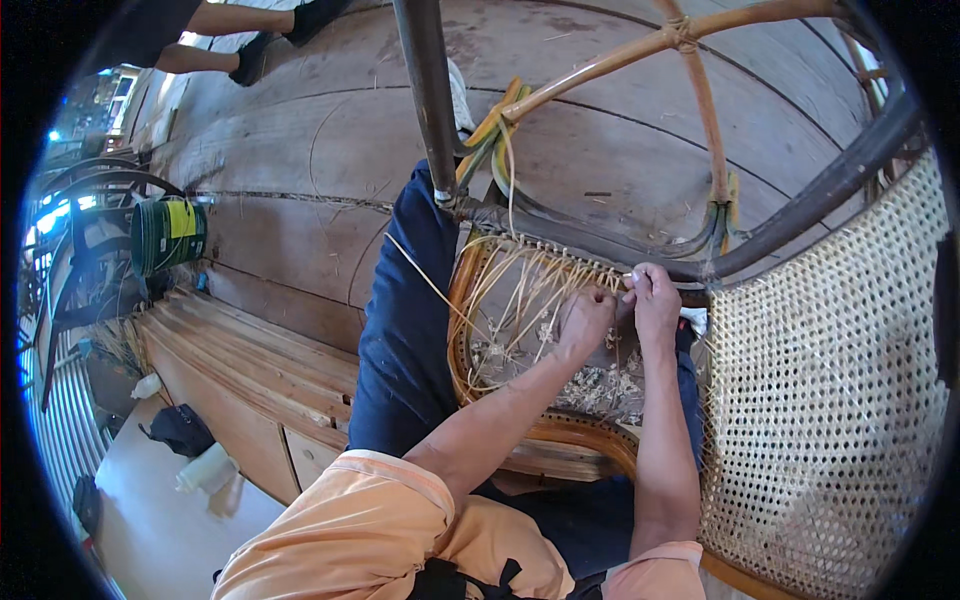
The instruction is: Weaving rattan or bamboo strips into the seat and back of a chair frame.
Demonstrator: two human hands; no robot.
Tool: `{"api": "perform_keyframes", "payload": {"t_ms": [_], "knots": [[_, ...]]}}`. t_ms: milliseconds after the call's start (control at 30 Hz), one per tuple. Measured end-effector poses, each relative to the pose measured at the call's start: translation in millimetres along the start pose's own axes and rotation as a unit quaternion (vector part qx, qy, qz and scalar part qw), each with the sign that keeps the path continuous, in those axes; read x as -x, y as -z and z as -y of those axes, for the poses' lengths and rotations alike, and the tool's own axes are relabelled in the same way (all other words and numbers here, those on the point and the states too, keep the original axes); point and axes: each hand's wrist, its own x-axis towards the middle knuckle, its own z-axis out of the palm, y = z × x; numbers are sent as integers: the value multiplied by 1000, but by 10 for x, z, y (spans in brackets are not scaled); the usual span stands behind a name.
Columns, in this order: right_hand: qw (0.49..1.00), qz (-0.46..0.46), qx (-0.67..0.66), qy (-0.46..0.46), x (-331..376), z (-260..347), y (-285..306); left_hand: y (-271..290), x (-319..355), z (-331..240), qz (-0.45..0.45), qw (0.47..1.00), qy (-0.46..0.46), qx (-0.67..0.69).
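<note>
Across my lap lies a wooden chair frame [462, 345] with small holes along its rim and an open middle. Loose pale cane strands [512, 285] hang from a row of loops along its far edge. My left hand [588, 318] is closed at the right end of this row, its fingertips pinched on a cane strand. Just right of it, my right hand [653, 295] is closed too, thumb and fingers pressed together at the same edge. What it pinches is too small to make out.
A finished woven cane panel [825, 400] joins the frame on the right. Dark and tan rattan poles [428, 95] rise beyond it. Wooden planks [250, 350] lie to my left, near a green bucket [168, 236]. Another person's legs [220, 40] show at the far left.
</note>
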Motion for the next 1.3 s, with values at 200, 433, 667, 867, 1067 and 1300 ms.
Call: {"api": "perform_keyframes", "payload": {"t_ms": [200, 433, 667, 867, 1067, 1300], "knots": [[993, -12, 109, 53, -111, -85, -95, 108, 92, -140, 0, 1000, -19, -12], [981, -11, 150, 120, -74, -35, -83, 234, 202, -397, 22, 1000, 14, 6], [990, 13, 126, 57, -74, 20, -84, 189, 140, -241, -11, 999, -30, -18], [969, 35, 192, 152, -111, -132, -61, 115, 98, -178, 18, 1000, 12, -8], [941, 61, 280, 180, -66, 37, -105, 186, 120, -260, 25, 999, 25, 37], [945, 65, 259, 191, -74, -10, -95, 171, 131, -196, 40, 998, 26, 48]]}}
